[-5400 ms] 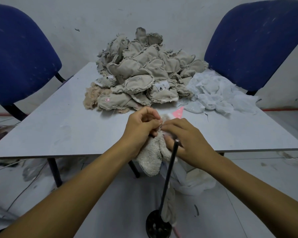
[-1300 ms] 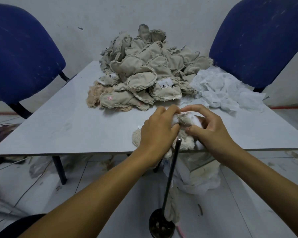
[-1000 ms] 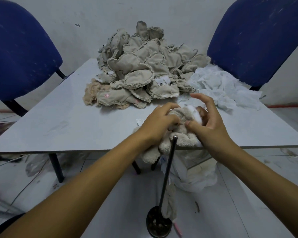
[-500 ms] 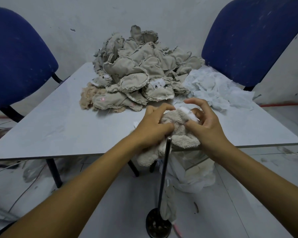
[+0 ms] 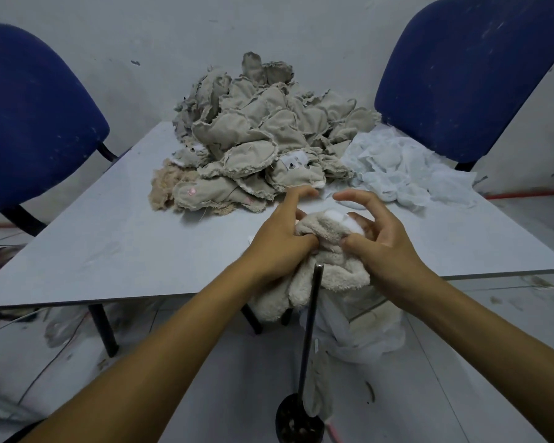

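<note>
A pale grey table point(image 5: 109, 244) takes up the middle of the view, its near edge cutting across just under the hands and its far end close to a scuffed, whitish wall point(image 5: 173, 43). At that near edge, partly over the tabletop and partly hanging below it, is the cream fleecy toy skin point(image 5: 339, 276), with a bit of white stuffing point(image 5: 336, 215) showing at its top. The left hand point(image 5: 279, 241) grips the skin's left side with curled fingers and thumb; the right hand point(image 5: 384, 241) pinches the right side with its thumb, while its index finger arches free above. A thin dark rod point(image 5: 311, 314) rises from a round base point(image 5: 298, 423) on the floor, its tip just in front of the skin. Further back on the table lies a tall heap of beige fabric pieces point(image 5: 256, 139), a tuft of tan fluff point(image 5: 163, 187) at its left foot and a crumpled white cloth pile point(image 5: 397, 167) at its right. A blue chair point(image 5: 29, 116) stands to the left of the table and a second blue chair point(image 5: 470, 75) to the right. Under the table sits a white plastic bag point(image 5: 359, 330) on the light floor point(image 5: 205, 378)
</note>
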Demonstrator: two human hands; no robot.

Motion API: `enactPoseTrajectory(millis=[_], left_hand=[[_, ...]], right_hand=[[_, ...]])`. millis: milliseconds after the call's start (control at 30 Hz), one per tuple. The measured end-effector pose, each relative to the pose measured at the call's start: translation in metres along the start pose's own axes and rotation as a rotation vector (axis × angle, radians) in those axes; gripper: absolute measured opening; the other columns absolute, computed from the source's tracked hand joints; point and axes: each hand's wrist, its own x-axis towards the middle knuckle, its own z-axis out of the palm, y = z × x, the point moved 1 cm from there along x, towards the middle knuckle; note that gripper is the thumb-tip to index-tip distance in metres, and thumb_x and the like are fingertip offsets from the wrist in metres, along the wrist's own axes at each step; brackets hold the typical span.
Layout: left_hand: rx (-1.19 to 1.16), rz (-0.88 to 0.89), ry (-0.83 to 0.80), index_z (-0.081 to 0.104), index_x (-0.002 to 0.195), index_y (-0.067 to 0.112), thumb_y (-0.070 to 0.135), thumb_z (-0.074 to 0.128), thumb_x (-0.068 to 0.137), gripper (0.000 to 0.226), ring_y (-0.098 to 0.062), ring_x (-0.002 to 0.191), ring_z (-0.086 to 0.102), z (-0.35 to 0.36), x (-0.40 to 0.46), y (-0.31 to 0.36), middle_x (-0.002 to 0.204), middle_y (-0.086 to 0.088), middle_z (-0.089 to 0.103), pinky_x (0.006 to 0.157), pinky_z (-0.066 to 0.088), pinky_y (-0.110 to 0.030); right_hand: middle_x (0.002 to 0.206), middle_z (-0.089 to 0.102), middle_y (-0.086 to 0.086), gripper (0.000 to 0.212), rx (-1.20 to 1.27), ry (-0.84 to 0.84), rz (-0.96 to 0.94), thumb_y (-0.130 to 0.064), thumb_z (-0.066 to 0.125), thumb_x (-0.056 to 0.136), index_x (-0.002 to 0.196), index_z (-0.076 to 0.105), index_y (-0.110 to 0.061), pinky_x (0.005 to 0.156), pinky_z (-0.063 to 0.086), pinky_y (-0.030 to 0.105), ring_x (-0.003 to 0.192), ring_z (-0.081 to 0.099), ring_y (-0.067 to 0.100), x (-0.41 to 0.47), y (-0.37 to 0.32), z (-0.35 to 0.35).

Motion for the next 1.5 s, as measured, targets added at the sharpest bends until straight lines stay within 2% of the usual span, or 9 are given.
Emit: enactPoseTrajectory(millis=[167, 400, 567, 733, 933, 1067, 1267, 1367, 1500], left_hand=[[-0.081, 0.036, -0.213, 0.048, 0.134, 0.038, 0.012, 0.047, 0.078, 0.061, -0.022, 0.106, 0.058, -0.004, 0.000, 0.003, 0.123, -0.004, 0.057, 0.089, 0.050, -0.037], [-0.107, -0.016, 0.092, 0.047, 0.087, 0.028, 0.017, 0.069, 0.072, 0.029, -0.026, 0.094, 0.053, -0.019, -0.003, 0.011, 0.115, -0.019, 0.051, 0.072, 0.046, -0.036], [-0.448, -0.115, -0.174, 0.051, 0.125, 0.037, 0.011, 0.084, 0.067, 0.072, -0.023, 0.102, 0.065, -0.050, -0.005, 0.026, 0.122, -0.007, 0.057, 0.077, 0.058, -0.036], [-0.162, 0.181, 0.272, 0.071, 0.085, 0.017, 0.004, 0.074, 0.083, 0.013, -0.030, 0.083, 0.067, -0.060, -0.008, 0.041, 0.088, -0.005, 0.069, 0.068, 0.058, -0.044], [-0.166, 0.291, 0.349, 0.073, 0.088, 0.025, 0.005, 0.074, 0.084, 0.020, -0.032, 0.093, 0.065, -0.060, -0.011, 0.054, 0.097, 0.006, 0.072, 0.074, 0.059, -0.046], [-0.208, 0.309, 0.432, 0.073, 0.093, 0.021, 0.003, 0.076, 0.082, 0.021, -0.024, 0.082, 0.066, -0.064, -0.011, 0.049, 0.088, 0.007, 0.072, 0.074, 0.060, -0.033], [-0.221, 0.303, 0.453, 0.073, 0.098, 0.020, 0.002, 0.076, 0.082, 0.024, -0.025, 0.091, 0.070, -0.064, -0.011, 0.049, 0.098, -0.002, 0.074, 0.081, 0.061, -0.039], [-0.179, 0.224, 0.329, 0.071, 0.103, 0.029, 0.002, 0.069, 0.089, 0.030, -0.021, 0.097, 0.068, -0.063, -0.009, 0.050, 0.104, 0.004, 0.073, 0.080, 0.060, -0.039], [-0.125, 0.063, -0.127, 0.071, 0.110, 0.022, 0.015, 0.068, 0.091, 0.020, -0.013, 0.099, 0.067, -0.060, -0.009, 0.045, 0.108, 0.001, 0.070, 0.084, 0.057, -0.025]], right_hand=[[0.085, 0.071, 0.012, 0.054, -0.002, 0.041, -0.023, 0.002, 0.060, 0.077, 0.121, 0.059, -0.029, 0.059, 0.054, 0.027, 0.070, 0.065, 0.018, 0.000, -0.002, 0.003], [0.110, 0.065, 0.012, 0.085, -0.400, -0.014, 0.047, -0.007, 0.079, 0.080, 0.139, 0.033, -0.047, 0.074, 0.062, 0.042, 0.085, 0.072, 0.027, 0.007, -0.017, 0.001], [0.093, 0.074, -0.001, 0.035, -0.402, 0.087, -0.138, -0.002, 0.070, 0.088, 0.112, 0.059, -0.025, 0.061, 0.057, 0.024, 0.079, 0.071, 0.008, 0.014, -0.046, -0.008], [0.094, 0.068, -0.005, 0.018, -0.726, 0.225, -0.476, -0.014, 0.073, 0.087, 0.100, 0.068, -0.024, 0.079, 0.049, 0.015, 0.088, 0.062, 0.005, 0.018, -0.073, -0.005], [0.095, 0.067, -0.006, 0.017, -0.924, 0.263, -0.456, -0.010, 0.068, 0.089, 0.105, 0.072, -0.013, 0.079, 0.051, 0.019, 0.085, 0.059, 0.004, 0.021, -0.075, -0.003], [0.098, 0.065, -0.013, 0.023, -0.950, 0.273, -0.471, -0.014, 0.068, 0.090, 0.112, 0.071, -0.020, 0.079, 0.047, 0.005, 0.087, 0.064, 0.003, 0.020, -0.082, -0.006], [0.097, 0.070, -0.006, 0.018, -0.967, 0.255, -0.468, -0.012, 0.067, 0.092, 0.108, 0.072, -0.018, 0.083, 0.056, 0.028, 0.085, 0.063, 0.005, 0.021, -0.083, -0.001], [0.095, 0.070, -0.005, 0.019, -0.874, 0.260, -0.473, -0.010, 0.069, 0.088, 0.106, 0.073, -0.019, 0.082, 0.052, 0.016, 0.086, 0.061, 0.001, 0.018, -0.079, 0.002], [0.096, 0.065, -0.015, 0.019, -0.890, 0.183, -0.436, -0.018, 0.063, 0.092, 0.108, 0.068, -0.026, 0.078, 0.041, 0.004, 0.088, 0.059, -0.003, 0.020, -0.074, 0.007]])
